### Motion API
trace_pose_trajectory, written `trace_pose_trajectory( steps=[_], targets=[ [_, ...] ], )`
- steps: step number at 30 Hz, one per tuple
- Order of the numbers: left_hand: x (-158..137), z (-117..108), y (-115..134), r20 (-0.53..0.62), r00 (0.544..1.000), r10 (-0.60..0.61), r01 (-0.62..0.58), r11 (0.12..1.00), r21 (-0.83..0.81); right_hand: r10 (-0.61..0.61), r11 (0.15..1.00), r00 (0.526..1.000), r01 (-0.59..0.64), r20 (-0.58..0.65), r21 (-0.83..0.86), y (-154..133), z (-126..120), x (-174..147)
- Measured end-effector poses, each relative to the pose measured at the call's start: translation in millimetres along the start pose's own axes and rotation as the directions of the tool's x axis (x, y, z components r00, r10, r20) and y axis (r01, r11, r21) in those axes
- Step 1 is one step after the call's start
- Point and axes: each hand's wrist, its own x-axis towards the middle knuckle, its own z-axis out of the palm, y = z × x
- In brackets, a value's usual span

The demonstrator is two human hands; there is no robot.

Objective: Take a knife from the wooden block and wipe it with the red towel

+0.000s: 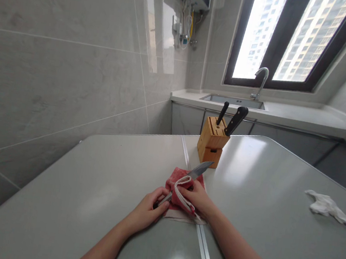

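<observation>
My left hand (152, 207) is closed round the dark handle of a knife (200, 170), whose blade points up and away to the right. A red cloth with a white edge (179, 194) is folded over the middle of the blade. Pressing that cloth against the knife, my right hand (197, 196) has its fingers closed on the fabric. Part of the cloth lies flat on the table beneath both hands. The blade's tip sticks out beyond the cloth, in front of a wooden knife block (211, 141).
Two black-handled pieces (236, 121) stand in the block. A crumpled white cloth or tissue (327, 207) lies on the table (115, 173) at the right. Behind are a counter with a sink (233, 101), a faucet (262, 80) and a window. A tiled wall (72, 68) runs along the left.
</observation>
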Motion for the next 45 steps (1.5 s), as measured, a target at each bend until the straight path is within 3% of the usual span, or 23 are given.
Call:
trace_pose_trajectory(
  steps=[5, 11, 18, 25, 31, 35, 45],
  targets=[
    [0, -1, 4, -0.004, 0.998, 0.056, -0.055, 0.996, 0.068, 0.011, 0.999, 0.999, -0.009, 0.036, -0.05, -1, 1, -3],
    [2, 0, 5, -0.012, 0.994, 0.105, -0.104, 0.993, 0.059, 0.071, 0.989, 0.997, -0.073, 0.022, 0.131, -5, 6, -5],
    [1, 1, -4, -0.011, 1.0, -0.02, 0.02, 1.0, -0.014, 0.078, 0.977, 0.995, -0.065, -0.055, 0.202, -2, 7, -5],
    [2, 2, -5, -0.039, 0.999, -0.005, 0.005, 1.0, -0.002, 0.107, 0.941, 0.991, -0.073, -0.086, 0.329, -5, 5, -1],
    [2, 0, -3, -0.071, 0.997, -0.007, 0.014, 0.996, 0.092, 0.135, 0.902, 0.987, -0.086, -0.085, 0.423, -4, 1, 2],
    [3, -4, -1, -0.116, 0.99, 0.077, -0.051, 0.976, 0.213, 0.136, 0.869, 0.987, -0.077, -0.085, 0.49, -5, 1, 2],
    [5, -5, 0, -0.137, 0.982, 0.132, -0.101, 0.971, 0.217, 0.058, 0.895, 0.987, 0.014, -0.148, 0.447, -4, -2, 5]
  ],
)
